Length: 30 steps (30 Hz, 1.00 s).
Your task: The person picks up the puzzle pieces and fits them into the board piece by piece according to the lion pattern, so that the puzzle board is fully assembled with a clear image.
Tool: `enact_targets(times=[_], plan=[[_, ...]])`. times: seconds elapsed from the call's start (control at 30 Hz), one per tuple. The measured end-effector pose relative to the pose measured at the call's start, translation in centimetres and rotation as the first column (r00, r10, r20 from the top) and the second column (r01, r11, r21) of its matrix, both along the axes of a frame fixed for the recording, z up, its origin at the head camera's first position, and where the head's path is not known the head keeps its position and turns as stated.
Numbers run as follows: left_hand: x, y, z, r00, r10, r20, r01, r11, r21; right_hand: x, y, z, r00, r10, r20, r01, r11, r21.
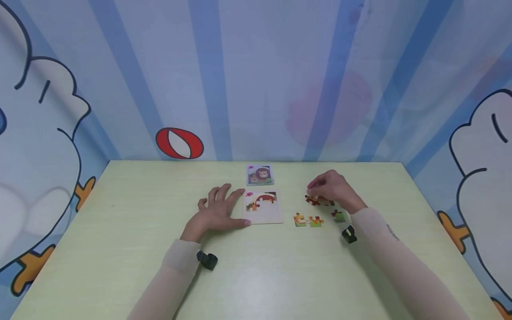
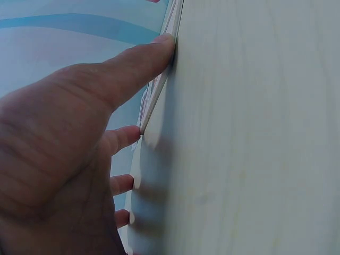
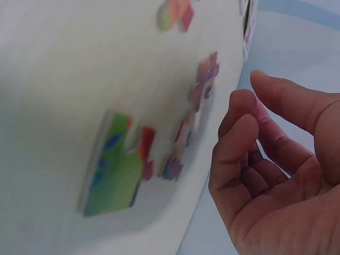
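My left hand [image 1: 218, 214] lies spread beside a white puzzle tray [image 1: 264, 216], its thumb and index finger touching the left edge. Several pieces fill the upper part of the tray, showing pink, red-brown and orange patches. Above some loose red-brown puzzle pieces [image 1: 313, 201] hovers my right hand [image 1: 334, 186], fingers loosely bent. In the right wrist view a small gap shows between the thumb [image 3: 284, 95] and fingertips, with nothing held there. A green puzzle piece [image 3: 114, 170] lies below that hand.
A lion picture card [image 1: 260, 175] lies behind the tray. Two orange-and-green pieces, a left one [image 1: 299, 220] and a right one [image 1: 315, 221], sit right of the tray. A patterned curtain [image 1: 256, 89] rises at the table's back edge.
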State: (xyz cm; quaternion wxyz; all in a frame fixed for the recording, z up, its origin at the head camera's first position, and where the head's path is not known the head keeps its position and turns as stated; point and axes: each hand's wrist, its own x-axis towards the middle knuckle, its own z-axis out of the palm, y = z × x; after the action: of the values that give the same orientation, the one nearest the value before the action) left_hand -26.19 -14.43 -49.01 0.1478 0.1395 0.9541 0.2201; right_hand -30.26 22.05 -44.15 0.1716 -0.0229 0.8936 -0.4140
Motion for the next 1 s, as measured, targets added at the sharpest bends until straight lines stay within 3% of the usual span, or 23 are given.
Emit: enact_targets(times=[0.1,0.23,0.33,0.5,1.0], plan=[[0.0,0.0,0.1,1.000,-0.001,-0.001,0.001,1.000,0.000,-0.1,0.5,-0.3,1.000,0.028,0.007,-0.028,0.999,0.015],[0.2,0.0,0.3,1.000,-0.003,0.002,0.003,1.000,0.002,-0.5,0.9,-0.7,0.994,0.112,0.006,-0.112,0.988,0.107],[0.2,0.0,0.4,1.000,-0.003,0.004,0.003,1.000,-0.001,-0.8,1.1,-0.7,0.982,0.190,-0.012,-0.185,0.966,0.178],[0.2,0.0,0.4,1.000,-0.005,0.004,0.005,1.000,0.001,-0.9,1.5,-0.5,0.957,0.289,-0.013,-0.281,0.940,0.192],[0.0,0.1,0.0,1.000,0.001,-0.003,-0.001,1.000,-0.014,-1.1,1.1,-1.1,0.944,0.330,-0.009,-0.319,0.921,0.223]])
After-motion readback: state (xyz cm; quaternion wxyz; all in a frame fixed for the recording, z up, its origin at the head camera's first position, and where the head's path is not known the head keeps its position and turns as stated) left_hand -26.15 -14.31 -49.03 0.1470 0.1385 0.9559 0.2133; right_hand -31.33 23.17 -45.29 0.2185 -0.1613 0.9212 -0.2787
